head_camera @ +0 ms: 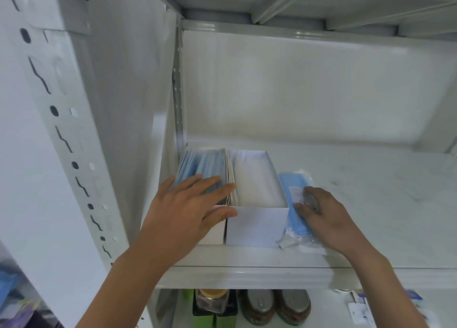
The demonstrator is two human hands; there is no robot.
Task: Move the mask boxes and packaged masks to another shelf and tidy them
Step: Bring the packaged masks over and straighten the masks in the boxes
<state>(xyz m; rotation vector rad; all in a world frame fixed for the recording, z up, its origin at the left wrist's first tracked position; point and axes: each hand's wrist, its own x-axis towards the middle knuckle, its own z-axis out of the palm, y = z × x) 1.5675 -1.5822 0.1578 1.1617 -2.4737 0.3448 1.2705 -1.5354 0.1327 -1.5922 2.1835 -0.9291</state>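
On the white metal shelf (pixel 371 191), two open white cardboard mask boxes (pixel 257 219) stand at the left. The left hand (pixel 188 211) lies flat, fingers straight, across the left box of blue masks (pixel 197 169). The right hand (pixel 329 219) presses, fingers loosely bent, on the blue plastic-wrapped mask pack (pixel 294 186) just right of the boxes.

A: How many mask boxes are sitting on the shelf (pixel 346 179)?

B: Two open boxes are standing side by side: the left box (pixel 210 233) is holding blue masks, and the right box (pixel 257 224) is holding white ones.

A: And packaged masks?

B: One blue packet (pixel 296 219) is lying just beside the right box.

A: How many hands are showing?

B: Two, a left hand (pixel 188 209) and a right hand (pixel 329 216).

A: Anything countable underneath?

B: Two rounded brown-rimmed containers (pixel 274 305) are sitting together, one jar (pixel 210 300) is standing beside them, and some small packets at the right edge are showing too blurred to count.
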